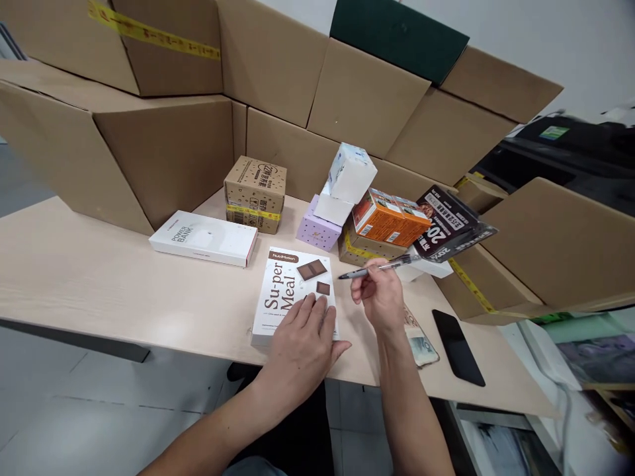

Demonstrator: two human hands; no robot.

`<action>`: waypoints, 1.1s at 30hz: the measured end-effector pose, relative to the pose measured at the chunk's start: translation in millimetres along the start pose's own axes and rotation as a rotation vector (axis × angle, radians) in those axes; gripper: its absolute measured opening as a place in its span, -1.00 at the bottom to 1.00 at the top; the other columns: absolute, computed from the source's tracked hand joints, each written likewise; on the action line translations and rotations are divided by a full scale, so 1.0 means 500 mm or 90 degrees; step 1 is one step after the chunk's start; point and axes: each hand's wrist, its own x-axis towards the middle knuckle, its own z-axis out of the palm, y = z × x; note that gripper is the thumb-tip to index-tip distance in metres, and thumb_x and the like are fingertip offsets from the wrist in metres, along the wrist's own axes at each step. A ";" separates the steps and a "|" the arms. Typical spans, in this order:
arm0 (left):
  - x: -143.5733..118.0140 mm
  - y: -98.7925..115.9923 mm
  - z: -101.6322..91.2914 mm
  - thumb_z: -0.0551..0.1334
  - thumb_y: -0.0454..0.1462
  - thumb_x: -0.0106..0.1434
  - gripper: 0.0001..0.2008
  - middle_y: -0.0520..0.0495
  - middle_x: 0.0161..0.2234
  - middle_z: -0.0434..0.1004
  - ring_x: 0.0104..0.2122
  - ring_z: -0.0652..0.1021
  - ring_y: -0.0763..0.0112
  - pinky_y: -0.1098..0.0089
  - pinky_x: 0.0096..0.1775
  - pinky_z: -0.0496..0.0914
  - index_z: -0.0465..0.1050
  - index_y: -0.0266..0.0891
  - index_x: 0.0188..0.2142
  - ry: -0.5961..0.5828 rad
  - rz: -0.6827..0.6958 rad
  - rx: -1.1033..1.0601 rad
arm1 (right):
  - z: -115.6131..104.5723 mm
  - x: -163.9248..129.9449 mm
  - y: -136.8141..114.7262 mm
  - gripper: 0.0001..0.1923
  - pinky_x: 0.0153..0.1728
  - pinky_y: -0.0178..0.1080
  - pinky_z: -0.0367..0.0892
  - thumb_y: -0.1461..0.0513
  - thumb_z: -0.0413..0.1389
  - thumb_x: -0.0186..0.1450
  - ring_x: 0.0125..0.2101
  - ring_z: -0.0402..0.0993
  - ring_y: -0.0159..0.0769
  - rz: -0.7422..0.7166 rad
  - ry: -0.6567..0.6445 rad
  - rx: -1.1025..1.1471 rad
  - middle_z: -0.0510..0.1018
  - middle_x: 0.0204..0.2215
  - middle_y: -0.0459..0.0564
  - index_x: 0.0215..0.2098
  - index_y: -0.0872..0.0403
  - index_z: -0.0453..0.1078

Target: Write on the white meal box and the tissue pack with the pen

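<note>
Pen [354, 272], slim and dark-tipped, just to the right of the Su-per Meal box [278, 291], pointing toward the box's right edge without overlapping its cover. Pinched between thumb and curled fingers of the right hand [381, 294], with a firm-looking hold. Su-per Meal box white, thick and face up on the pale table [99, 264], near the front edge. Pressed across the lower right of its cover: left hand [305, 330], palm down, fingers extended, clasping nothing, thumb out past the box's near right corner. To the left of the box and a little behind, a white Power Bank box [203, 237], lying flat. Behind it to the left, a dotted brown carton [255, 178] with yellow tape around it. Directly behind to the right, a lilac box [317, 230] under stacked white packs [352, 172]. Farther right and behind, an orange box [391, 221] atop another carton, close to a glossy black package [446, 225]. Well to the right of the box, a dark phone [457, 347], flat on the table. Beyond everything behind the box, tall cardboard panels [367, 92].
</note>
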 end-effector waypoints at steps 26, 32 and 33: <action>-0.012 -0.011 0.016 0.26 -0.08 0.31 -0.56 -0.41 -0.10 0.58 -0.05 0.59 -0.07 0.05 -0.02 0.52 0.48 -0.53 -0.10 0.050 0.023 -0.006 | 0.092 -0.033 0.039 -0.83 -0.52 -0.34 0.29 0.15 0.03 0.36 -0.60 0.38 -0.39 -0.150 0.023 -0.441 0.41 -0.62 -0.22 -0.38 0.02 0.31; -0.013 -0.011 0.017 0.27 -0.08 0.31 -0.55 -0.40 -0.11 0.58 -0.05 0.58 -0.07 0.06 -0.02 0.51 0.48 -0.52 -0.10 0.051 0.019 -0.009 | 0.090 -0.031 0.037 -0.82 -0.52 -0.35 0.26 0.15 0.03 0.36 -0.60 0.35 -0.40 -0.153 0.015 -0.447 0.40 -0.62 -0.21 -0.39 0.03 0.30; -0.013 -0.011 0.017 0.27 -0.08 0.30 -0.55 -0.40 -0.11 0.58 -0.05 0.58 -0.07 0.06 -0.01 0.51 0.48 -0.52 -0.10 0.050 0.019 -0.010 | 0.090 -0.031 0.038 -0.82 -0.52 -0.35 0.26 0.15 0.03 0.36 -0.59 0.35 -0.40 -0.151 0.009 -0.447 0.40 -0.62 -0.22 -0.39 0.03 0.30</action>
